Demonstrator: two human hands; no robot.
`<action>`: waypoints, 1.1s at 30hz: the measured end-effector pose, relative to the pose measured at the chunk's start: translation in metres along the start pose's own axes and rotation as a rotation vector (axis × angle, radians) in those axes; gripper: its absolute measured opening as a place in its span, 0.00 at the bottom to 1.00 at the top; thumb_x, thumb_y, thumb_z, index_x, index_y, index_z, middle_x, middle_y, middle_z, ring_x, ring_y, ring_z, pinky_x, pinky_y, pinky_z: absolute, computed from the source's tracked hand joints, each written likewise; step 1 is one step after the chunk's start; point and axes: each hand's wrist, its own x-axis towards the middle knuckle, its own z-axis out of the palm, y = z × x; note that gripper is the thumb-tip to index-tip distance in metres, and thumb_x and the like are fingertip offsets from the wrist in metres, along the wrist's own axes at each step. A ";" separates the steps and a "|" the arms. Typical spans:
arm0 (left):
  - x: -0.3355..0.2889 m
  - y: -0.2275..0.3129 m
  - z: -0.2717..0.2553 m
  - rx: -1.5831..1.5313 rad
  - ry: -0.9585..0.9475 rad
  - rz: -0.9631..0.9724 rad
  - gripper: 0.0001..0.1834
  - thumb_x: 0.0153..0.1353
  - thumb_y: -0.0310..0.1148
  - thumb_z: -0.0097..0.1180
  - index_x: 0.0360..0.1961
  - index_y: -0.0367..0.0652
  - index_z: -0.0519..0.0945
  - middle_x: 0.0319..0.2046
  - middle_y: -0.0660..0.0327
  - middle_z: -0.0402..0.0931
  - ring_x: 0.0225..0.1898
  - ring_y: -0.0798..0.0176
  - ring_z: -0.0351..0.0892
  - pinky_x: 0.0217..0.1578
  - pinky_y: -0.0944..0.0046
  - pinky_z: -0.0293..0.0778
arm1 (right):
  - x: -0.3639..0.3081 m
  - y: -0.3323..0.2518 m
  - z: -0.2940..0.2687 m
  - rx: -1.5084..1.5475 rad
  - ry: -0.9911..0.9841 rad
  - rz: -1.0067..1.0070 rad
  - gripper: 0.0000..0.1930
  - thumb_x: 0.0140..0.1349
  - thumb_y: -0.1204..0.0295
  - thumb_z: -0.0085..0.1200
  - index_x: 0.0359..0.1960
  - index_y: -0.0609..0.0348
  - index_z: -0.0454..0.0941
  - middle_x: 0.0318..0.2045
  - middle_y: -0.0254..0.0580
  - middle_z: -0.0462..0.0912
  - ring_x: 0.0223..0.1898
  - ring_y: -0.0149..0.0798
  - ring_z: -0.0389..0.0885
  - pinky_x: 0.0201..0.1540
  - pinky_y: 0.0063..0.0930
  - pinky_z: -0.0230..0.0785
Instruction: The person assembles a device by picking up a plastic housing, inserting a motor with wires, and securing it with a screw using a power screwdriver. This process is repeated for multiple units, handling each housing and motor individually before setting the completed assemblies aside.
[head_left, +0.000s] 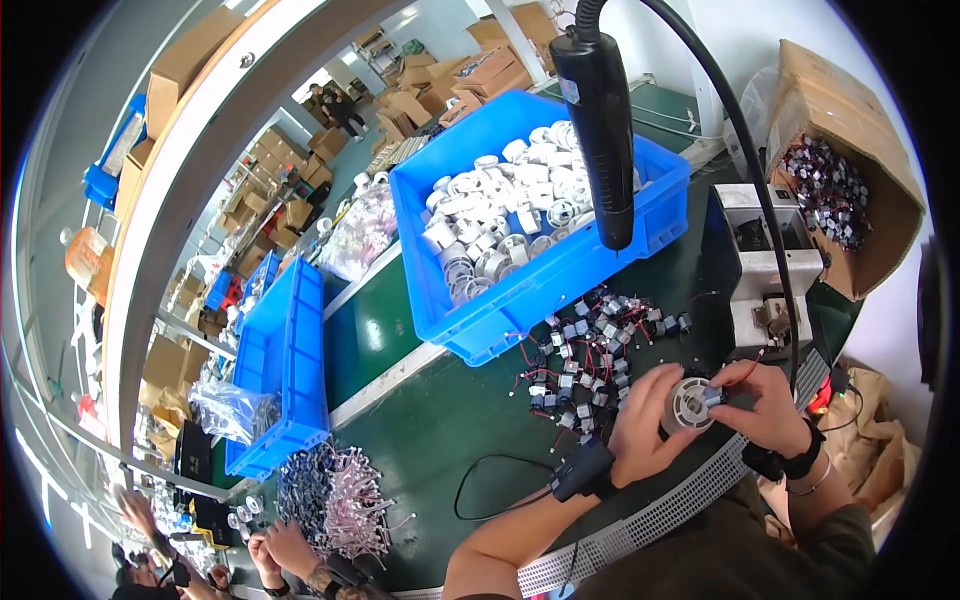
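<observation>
My left hand (642,430) is wrapped round a white, round plastic housing (688,408), whose spoked open face is turned up. Between the thumb and fingers of my right hand (765,408) is a small grey-blue motor (714,396), held at the right side of that face. Whether the motor sits inside the housing cannot be made out. Just beyond my left hand lies a loose heap of small motors (580,365) with red and black wires. Black straps with boxy modules circle both wrists.
A blue crate (540,292) of white housings stands behind the motors. Above it hangs a black electric screwdriver (597,140). At right are a metal fixture (765,260) and a carton (905,190) of motors. A wire bundle (345,505) and another person's hands (285,550) are at left.
</observation>
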 end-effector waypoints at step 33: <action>-0.006 0.127 -0.070 -2.096 -0.073 -0.251 0.42 0.58 0.62 0.45 0.53 0.29 0.57 0.48 0.36 0.58 0.35 0.56 0.71 0.40 0.57 0.76 | 0.001 0.013 -0.004 -0.055 0.024 0.033 0.16 0.46 0.79 0.62 0.38 0.64 0.74 0.34 0.39 0.78 0.36 0.30 0.78 0.39 0.22 0.72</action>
